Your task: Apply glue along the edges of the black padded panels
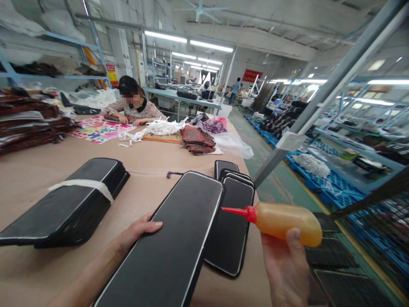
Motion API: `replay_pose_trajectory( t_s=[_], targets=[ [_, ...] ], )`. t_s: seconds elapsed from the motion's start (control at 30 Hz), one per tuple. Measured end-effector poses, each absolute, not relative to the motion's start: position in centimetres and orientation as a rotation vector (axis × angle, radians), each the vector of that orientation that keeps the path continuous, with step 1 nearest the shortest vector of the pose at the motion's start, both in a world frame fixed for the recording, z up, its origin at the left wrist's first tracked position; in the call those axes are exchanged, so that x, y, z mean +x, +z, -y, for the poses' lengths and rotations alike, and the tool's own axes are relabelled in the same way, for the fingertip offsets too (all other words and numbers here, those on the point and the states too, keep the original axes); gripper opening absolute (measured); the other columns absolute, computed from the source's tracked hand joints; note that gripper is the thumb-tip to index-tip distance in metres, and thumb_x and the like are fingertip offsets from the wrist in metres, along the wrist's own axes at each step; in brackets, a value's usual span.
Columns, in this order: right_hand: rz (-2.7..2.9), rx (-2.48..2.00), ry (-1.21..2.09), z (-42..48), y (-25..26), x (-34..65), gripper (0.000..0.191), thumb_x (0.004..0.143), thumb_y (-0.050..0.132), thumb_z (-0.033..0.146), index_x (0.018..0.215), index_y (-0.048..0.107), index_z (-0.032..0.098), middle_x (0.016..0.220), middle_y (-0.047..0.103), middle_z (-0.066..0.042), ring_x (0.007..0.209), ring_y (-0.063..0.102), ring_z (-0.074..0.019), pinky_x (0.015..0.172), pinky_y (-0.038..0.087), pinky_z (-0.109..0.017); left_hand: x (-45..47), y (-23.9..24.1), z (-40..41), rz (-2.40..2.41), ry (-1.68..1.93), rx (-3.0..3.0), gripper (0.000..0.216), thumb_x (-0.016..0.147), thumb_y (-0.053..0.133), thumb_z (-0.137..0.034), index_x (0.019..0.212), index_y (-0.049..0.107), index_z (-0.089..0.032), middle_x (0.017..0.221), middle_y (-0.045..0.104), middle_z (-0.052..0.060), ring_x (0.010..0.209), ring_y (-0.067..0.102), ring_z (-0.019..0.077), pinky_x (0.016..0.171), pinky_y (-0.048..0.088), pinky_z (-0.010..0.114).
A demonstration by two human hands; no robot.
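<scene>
Hands at the bench's near edge: the left hand lies open, fingers flat on a long black white-trimmed panel, while the right hand grips a soft amber squeeze bottle, red nozzle toward the panel.

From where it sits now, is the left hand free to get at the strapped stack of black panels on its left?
Probably yes. The left hand rests on the edge of the near panel, holding nothing, and only bare table lies between it and the strapped stack.
</scene>
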State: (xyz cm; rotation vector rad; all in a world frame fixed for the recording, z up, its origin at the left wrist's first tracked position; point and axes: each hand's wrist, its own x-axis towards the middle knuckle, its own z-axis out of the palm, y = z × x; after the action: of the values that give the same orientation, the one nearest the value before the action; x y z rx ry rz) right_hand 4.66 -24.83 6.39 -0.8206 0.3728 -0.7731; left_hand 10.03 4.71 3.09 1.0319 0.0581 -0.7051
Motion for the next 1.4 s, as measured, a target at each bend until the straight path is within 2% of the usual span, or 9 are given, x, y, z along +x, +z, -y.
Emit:
replay_pose_trajectory(
  t_s=[0.23, 0.4, 0.5, 0.63, 0.83, 1.13, 1.3, 1.4],
  targets=[
    [-0.301, -0.923, -0.848, 25.0, 6.2, 5.0, 0.052, 0.067, 0.075, 0.037, 0.115, 0.059, 0.026, 0.122, 0.058, -0.001, 0.116, 0.051, -0.0242, 0.109, 0.021, -0.055, 10.5, 3.8, -4.3, -0.045, -0.727, 1.049, 0.056, 0.066, 0.071, -0.024, 0.118, 0.055, -0.016, 0.095, 0.072, 0.010, 0.077, 0.070, 0.0249, 0.072, 0.055, 0.034],
    [-0.296, -0.936, -0.836, 25.2, 5.9, 5.1, 0.039, 0.069, 0.074, 0.034, 0.106, 0.063, 0.027, 0.114, 0.061, 0.002, 0.105, 0.056, -0.0178, 0.109, 0.026, -0.049, 10.8, 3.5, -4.4, -0.030, -0.741, 1.052, 0.057, 0.064, 0.071, -0.025, 0.118, 0.056, -0.015, 0.092, 0.073, 0.011, 0.075, 0.070, 0.0249, 0.068, 0.056, 0.033],
    [-0.299, -0.936, -0.820, 25.3, 5.8, 5.1, 0.042, 0.067, 0.075, 0.035, 0.107, 0.063, 0.027, 0.112, 0.061, 0.003, 0.105, 0.055, -0.0181, 0.107, 0.029, -0.048, 11.0, 3.5, -4.3, -0.048, -0.740, 1.047, 0.059, 0.063, 0.072, -0.026, 0.119, 0.056, -0.016, 0.090, 0.073, 0.010, 0.074, 0.070, 0.0256, 0.067, 0.055, 0.033],
    [-0.323, -0.914, -0.790, 25.4, 5.7, 5.1, 0.046, 0.063, 0.077, 0.038, 0.105, 0.063, 0.026, 0.111, 0.061, 0.002, 0.102, 0.055, -0.0188, 0.109, 0.024, -0.050, 11.3, 3.3, -4.1, -0.035, -0.716, 1.045, 0.056, 0.064, 0.070, -0.025, 0.119, 0.057, -0.017, 0.087, 0.073, 0.009, 0.077, 0.070, 0.0265, 0.069, 0.055, 0.033],
    [-0.331, -0.920, -0.785, 25.2, 5.4, 5.1, 0.045, 0.061, 0.078, 0.039, 0.103, 0.064, 0.027, 0.109, 0.061, 0.004, 0.102, 0.054, -0.0181, 0.109, 0.022, -0.050, 11.7, 2.8, -3.7, -0.033, -0.745, 1.025, 0.060, 0.062, 0.071, -0.027, 0.120, 0.056, -0.017, 0.088, 0.072, 0.010, 0.070, 0.069, 0.0248, 0.064, 0.054, 0.032],
    [-0.309, -0.977, -0.798, 25.6, 5.1, 4.8, 0.039, 0.068, 0.072, 0.038, 0.105, 0.063, 0.028, 0.110, 0.060, 0.004, 0.100, 0.055, -0.0161, 0.098, 0.038, -0.040, 11.5, 3.3, -3.2, -0.039, -0.696, 1.046, 0.053, 0.065, 0.069, -0.025, 0.117, 0.059, -0.017, 0.089, 0.073, 0.009, 0.068, 0.068, 0.0221, 0.062, 0.054, 0.030],
    [-0.345, -0.961, -0.787, 25.4, 5.2, 4.7, 0.041, 0.063, 0.076, 0.038, 0.101, 0.064, 0.027, 0.101, 0.062, 0.005, 0.095, 0.056, -0.0155, 0.096, 0.040, -0.037, 11.6, 3.3, -2.9, -0.046, -0.688, 1.042, 0.047, 0.065, 0.069, -0.025, 0.111, 0.062, -0.017, 0.086, 0.073, 0.008, 0.067, 0.068, 0.0220, 0.061, 0.054, 0.029],
    [-0.366, -0.987, -0.783, 25.3, 5.2, 4.5, 0.040, 0.065, 0.074, 0.039, 0.101, 0.063, 0.025, 0.101, 0.063, 0.002, 0.091, 0.057, -0.0170, 0.097, 0.039, -0.041, 11.7, 3.3, -2.7, -0.028, -0.691, 1.027, 0.043, 0.065, 0.069, -0.025, 0.107, 0.064, -0.017, 0.085, 0.073, 0.008, 0.067, 0.068, 0.0216, 0.061, 0.054, 0.028]
  ],
)
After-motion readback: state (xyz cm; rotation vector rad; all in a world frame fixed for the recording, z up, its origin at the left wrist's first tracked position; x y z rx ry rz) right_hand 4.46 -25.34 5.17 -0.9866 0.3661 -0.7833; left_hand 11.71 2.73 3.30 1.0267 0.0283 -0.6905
